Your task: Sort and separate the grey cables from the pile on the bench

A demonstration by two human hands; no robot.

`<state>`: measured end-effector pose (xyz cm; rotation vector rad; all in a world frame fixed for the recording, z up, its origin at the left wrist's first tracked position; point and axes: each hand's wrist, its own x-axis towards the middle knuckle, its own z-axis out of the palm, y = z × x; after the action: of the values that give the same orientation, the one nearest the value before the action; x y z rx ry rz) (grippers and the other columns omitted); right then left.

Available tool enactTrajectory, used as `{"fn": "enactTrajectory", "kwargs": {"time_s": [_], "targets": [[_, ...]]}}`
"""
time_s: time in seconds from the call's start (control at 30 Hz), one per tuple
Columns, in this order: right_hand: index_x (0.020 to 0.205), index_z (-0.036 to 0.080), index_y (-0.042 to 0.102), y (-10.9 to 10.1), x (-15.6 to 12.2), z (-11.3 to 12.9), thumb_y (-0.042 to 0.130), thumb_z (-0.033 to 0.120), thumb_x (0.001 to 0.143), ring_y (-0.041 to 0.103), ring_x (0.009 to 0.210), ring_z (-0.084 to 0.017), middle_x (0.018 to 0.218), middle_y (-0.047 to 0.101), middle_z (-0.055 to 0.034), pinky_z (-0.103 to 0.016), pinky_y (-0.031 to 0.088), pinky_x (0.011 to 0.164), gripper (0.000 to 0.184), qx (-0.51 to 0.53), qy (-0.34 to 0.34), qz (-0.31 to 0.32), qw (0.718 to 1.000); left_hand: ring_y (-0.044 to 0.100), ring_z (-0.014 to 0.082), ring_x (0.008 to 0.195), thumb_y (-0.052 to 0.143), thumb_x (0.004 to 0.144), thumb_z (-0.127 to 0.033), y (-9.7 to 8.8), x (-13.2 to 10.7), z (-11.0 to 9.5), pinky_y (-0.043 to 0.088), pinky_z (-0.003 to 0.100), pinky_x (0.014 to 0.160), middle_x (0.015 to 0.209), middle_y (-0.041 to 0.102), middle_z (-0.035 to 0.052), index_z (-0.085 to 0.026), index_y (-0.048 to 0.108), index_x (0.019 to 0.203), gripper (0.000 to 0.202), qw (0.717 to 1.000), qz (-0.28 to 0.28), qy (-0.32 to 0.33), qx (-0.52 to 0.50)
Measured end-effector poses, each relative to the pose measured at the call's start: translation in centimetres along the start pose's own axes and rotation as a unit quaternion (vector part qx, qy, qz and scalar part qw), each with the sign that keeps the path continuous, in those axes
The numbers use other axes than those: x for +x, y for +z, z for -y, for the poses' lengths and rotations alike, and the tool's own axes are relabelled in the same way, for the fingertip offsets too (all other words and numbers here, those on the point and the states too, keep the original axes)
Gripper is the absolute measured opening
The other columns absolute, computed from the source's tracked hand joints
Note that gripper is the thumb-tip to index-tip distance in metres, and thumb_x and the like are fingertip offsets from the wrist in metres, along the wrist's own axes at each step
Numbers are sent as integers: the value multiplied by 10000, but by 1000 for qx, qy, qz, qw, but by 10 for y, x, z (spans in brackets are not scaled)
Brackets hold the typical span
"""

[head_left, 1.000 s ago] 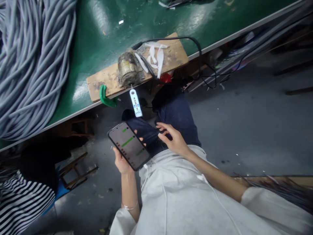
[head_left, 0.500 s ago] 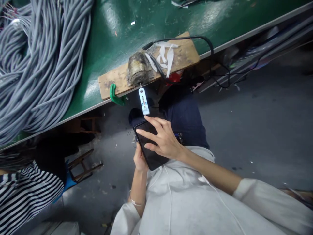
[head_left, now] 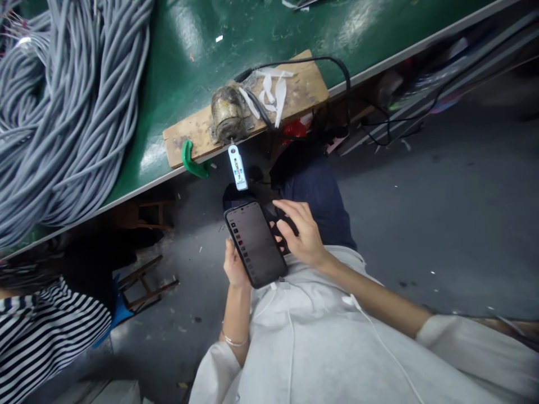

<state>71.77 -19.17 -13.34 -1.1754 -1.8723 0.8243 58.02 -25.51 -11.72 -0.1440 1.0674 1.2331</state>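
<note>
My left hand (head_left: 236, 268) holds a black smartphone (head_left: 256, 244) from beneath, thumb along its left edge and fingertips showing past its right edge. The screen is dim, with a column of small pictures down one side. Just right of the phone, my right hand (head_left: 304, 234) hovers apart from it with fingers spread and nothing in them. Beyond the phone, a pale blue, elongated flat piece (head_left: 238, 168) sticks out from the shaft of a small worn motor (head_left: 228, 115). The motor sits on a wooden board (head_left: 185, 134) at the table edge.
A green hook-shaped piece (head_left: 192, 160) is at the board's front edge, and white strips (head_left: 269, 92) lie on the board. Bundled grey cables (head_left: 84, 101) cover the left of the green table (head_left: 185, 50). At lower left, a person in a striped top (head_left: 50, 331) is near a wooden stool (head_left: 145, 283).
My right hand has moved right, off the phone's screen, uncovering it. The screen now shows small pictures where it looked dark before. The view has shifted slightly.
</note>
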Motion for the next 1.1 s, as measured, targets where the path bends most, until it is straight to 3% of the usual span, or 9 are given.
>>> {"fn": "enactTrajectory", "kwargs": {"time_s": [0.23, 0.5, 0.67, 0.77, 0.87, 0.93, 1.0, 1.03, 1.1], "targets": [[1085, 201, 683, 1, -14, 0, 461, 278, 953, 515, 1036, -227, 1206, 563, -115, -387, 488, 804, 270, -9, -90, 7, 996, 500, 354, 1245, 492, 721, -676, -8, 3, 4, 360, 508, 1073, 1096, 689, 168, -114, 698, 1008, 663, 1000, 12, 6, -7], [1096, 245, 699, 0, -19, -4, 371, 339, 983, 479, 1098, -244, 1324, 476, -121, -454, 441, 880, 359, -51, -128, 45, 989, 454, 346, 1291, 476, 723, -686, -4, 0, 2, 368, 473, 1076, 1175, 657, 174, -108, 685, 1055, 699, 999, 46, 6, 19], [1134, 296, 679, -1, -23, -5, 395, 383, 970, 466, 1122, -255, 1358, 468, -86, -472, 420, 913, 340, -64, -102, 82, 989, 437, 354, 1302, 462, 722, -696, -3, 1, 2, 370, 485, 1072, 1185, 646, 182, -106, 676, 1053, 710, 999, 34, 4, 29], [1164, 221, 653, -1, -22, -7, 400, 347, 972, 501, 1092, -239, 1292, 523, -120, -426, 451, 885, 342, -21, -70, 41, 997, 474, 368, 1266, 512, 688, -701, -7, 2, 4, 388, 504, 1054, 1130, 673, 178, -114, 688, 1021, 698, 999, 7, 17, 34], [1133, 147, 640, 3, -18, -16, 422, 274, 960, 554, 1009, -216, 1105, 622, -128, -382, 464, 873, 306, -13, 11, 26, 1000, 536, 370, 1201, 576, 667, -668, -14, 1, 0, 418, 510, 1025, 1139, 675, 169, -126, 688, 1039, 667, 998, 9, 38, 41], [1088, 124, 648, 8, -14, -21, 421, 218, 950, 580, 964, -209, 1002, 652, -122, -362, 466, 858, 283, -58, 70, 145, 985, 585, 360, 1137, 631, 659, -613, -23, 0, -7, 445, 500, 1000, 1169, 663, 170, -127, 678, 1067, 637, 997, 20, 44, 59], [1053, 119, 666, 16, -9, -20, 461, 162, 918, 608, 914, -200, 948, 671, -112, -320, 476, 798, 249, -100, 96, 311, 940, 628, 342, 1066, 697, 636, -541, -37, 2, -14, 471, 485, 974, 1154, 668, 170, -127, 674, 1054, 589, 994, 0, 38, 102], [1032, 130, 681, 21, -8, -16, 518, 154, 887, 624, 875, -194, 921, 682, -100, -295, 478, 749, 219, -109, 92, 380, 914, 641, 329, 1044, 718, 629, -507, -46, 6, -16, 477, 473, 968, 1132, 678, 163, -134, 668, 1046, 562, 989, -34, 41, 138], [907, 174, 723, 35, -5, -5, 679, 186, 774, 644, 751, -182, 806, 696, -50, -245, 459, 614, 140, -107, 64, 448, 885, 649, 323, 1031, 728, 624, -481, -67, 18, -19, 470, 474, 972, 1064, 698, 149, -137, 644, 1037, 543, 953, -130, 42, 269]]}}
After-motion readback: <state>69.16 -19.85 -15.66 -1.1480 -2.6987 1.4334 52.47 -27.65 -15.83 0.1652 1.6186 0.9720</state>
